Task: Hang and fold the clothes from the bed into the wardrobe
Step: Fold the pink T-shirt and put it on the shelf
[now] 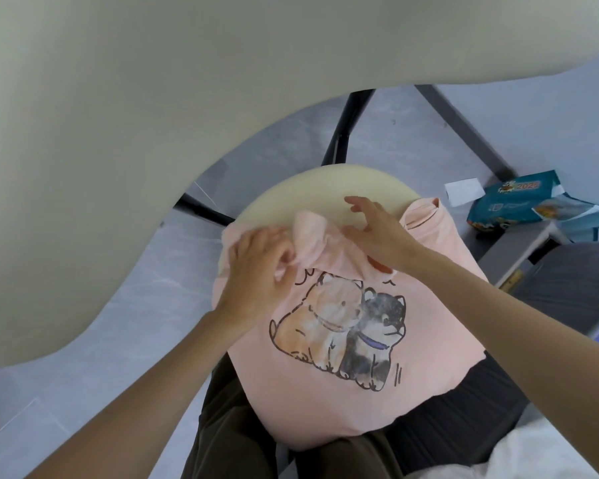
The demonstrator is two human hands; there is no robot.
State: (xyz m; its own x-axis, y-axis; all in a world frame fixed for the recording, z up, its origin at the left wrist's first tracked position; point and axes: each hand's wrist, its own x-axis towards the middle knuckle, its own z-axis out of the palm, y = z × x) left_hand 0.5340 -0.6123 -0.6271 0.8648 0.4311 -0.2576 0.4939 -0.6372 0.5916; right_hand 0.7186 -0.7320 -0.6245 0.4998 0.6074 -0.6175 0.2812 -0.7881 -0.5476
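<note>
A pink T-shirt [343, 402] with a print of two cartoon dogs lies spread over a round cream stool [325, 188] and down onto my lap. My left hand [256, 271] pinches a bunched fold of the shirt's upper left part, near a sleeve. My right hand [377, 233] lies flat with straight fingers on the shirt's top edge, fingertips reaching onto the stool. The wardrobe and bed are out of view.
A large cream curved tabletop [153, 98] fills the upper left, with black legs [346, 129] behind the stool. A teal packet [519, 205] and a white slip of paper sit on a low grey shelf at right. Grey floor lies at left.
</note>
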